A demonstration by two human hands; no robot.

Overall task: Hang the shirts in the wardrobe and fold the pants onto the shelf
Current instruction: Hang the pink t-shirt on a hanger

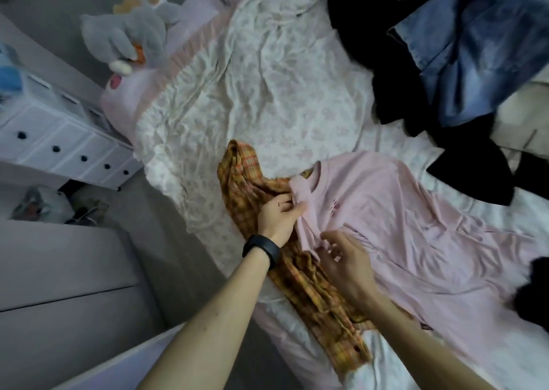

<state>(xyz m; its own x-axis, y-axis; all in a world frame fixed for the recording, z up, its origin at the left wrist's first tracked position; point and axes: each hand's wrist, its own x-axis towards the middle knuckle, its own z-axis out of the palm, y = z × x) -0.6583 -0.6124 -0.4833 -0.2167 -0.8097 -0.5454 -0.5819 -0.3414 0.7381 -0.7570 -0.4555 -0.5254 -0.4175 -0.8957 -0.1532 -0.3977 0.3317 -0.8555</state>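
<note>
Pinching pink shirt (416, 226) with left hand (277, 218), right hand (346, 260) grip unclear, plaid shirt (243, 178) partly covered

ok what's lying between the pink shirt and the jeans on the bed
Black clothing, on a strip of pale bed sheet, separates the pink shirt from the jeans; head view.

Bare floral bedspread (267, 92) ahead; dark clothes pile (365, 27) and jeans (475, 51) at far right.

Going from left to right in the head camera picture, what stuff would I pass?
white drawer unit → grey plush toy → orange plaid shirt → pink shirt
</note>
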